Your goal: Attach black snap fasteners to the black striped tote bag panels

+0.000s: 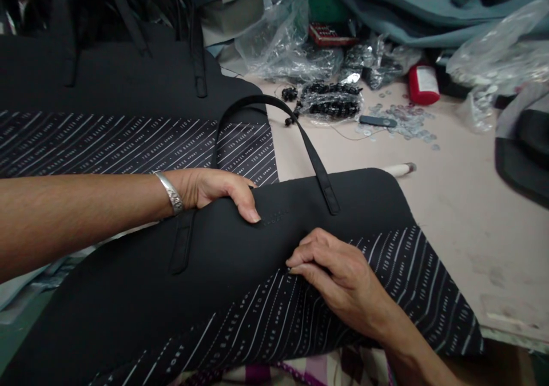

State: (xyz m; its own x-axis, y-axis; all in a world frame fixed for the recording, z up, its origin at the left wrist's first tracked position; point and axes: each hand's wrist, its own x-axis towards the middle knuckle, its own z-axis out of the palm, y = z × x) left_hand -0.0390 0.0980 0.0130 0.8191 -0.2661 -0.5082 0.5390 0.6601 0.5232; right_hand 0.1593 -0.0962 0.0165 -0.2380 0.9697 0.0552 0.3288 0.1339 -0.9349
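A black bag panel (240, 249) lies slanted in front of me, with a striped, printed fabric section (412, 289) along its lower part. My left hand (223, 188) grips the panel's top edge, the thumb pressed on the front beside faint stamped lettering and the other fingers hidden behind. A thin black strap handle (300, 128) arches up from the panel. At the seam between plain black and striped fabric, my right hand (338, 269) is closed in a pinch. Whatever its fingertips hold is too small to make out.
More black bag panels (128, 88) with straps lie at the left. On the table (484, 231) are small clear discs (412, 124), a dark flat tool (377, 121), a red bottle (424, 84), a plastic-wrapped black bundle (330, 100) and a white stick (398, 170).
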